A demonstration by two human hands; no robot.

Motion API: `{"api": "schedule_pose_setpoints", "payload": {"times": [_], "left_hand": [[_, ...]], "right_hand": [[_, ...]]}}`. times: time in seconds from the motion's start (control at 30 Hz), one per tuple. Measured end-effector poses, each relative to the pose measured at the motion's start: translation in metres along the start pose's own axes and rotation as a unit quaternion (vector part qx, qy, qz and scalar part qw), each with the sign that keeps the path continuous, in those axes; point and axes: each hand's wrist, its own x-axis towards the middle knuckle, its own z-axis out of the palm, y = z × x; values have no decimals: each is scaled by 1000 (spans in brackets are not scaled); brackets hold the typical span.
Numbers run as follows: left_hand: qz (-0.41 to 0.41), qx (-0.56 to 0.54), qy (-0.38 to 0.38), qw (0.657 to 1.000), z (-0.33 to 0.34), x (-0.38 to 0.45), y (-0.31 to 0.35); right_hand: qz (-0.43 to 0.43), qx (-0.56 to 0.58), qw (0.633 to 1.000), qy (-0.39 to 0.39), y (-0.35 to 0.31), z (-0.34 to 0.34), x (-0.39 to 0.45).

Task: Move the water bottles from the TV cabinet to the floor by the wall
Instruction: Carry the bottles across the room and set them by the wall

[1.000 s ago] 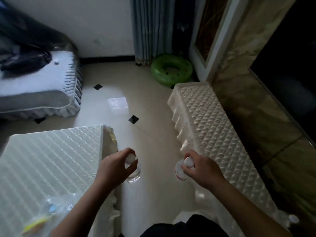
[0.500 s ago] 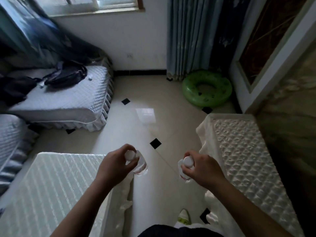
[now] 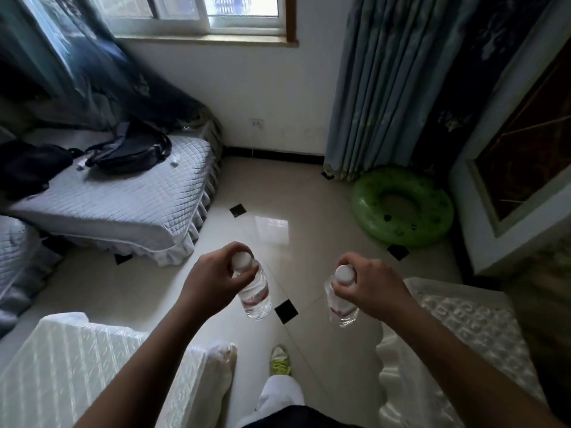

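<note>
Transfer is judged midway: the left hand [image 3: 213, 278] grips one water bottle [image 3: 255, 294] by the neck and the right hand [image 3: 369, 288] grips the other bottle [image 3: 340, 307], both hanging below the curled fingers above the floor [image 3: 309, 193], neither set down by the wall [image 3: 247, 94].

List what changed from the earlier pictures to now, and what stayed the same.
The view has lifted and moved forward: the window, more of the bed and the whole green swim ring now show, and a foot steps ahead. Nothing was taken or let go. The left hand still grips the left bottle by its cap, the right hand the right bottle.
</note>
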Motion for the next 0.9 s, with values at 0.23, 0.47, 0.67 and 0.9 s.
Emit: {"api": "schedule_pose_setpoints", "payload": {"times": [0.23, 0.47, 0.67, 0.9], "left_hand": [[25, -28, -37, 999, -1, 144, -55], [36, 15, -39, 998, -7, 276, -88], [19, 46, -42, 998, 2, 385, -115], [-9, 88, -63, 994, 19, 522, -132]], "right_hand": [[11, -28, 999, -18, -24, -6, 149], [-19, -1, 1000, 8, -35, -18, 284], [-44, 15, 999, -6, -32, -21, 410], [-66, 25, 997, -31, -19, -32, 558]]}}
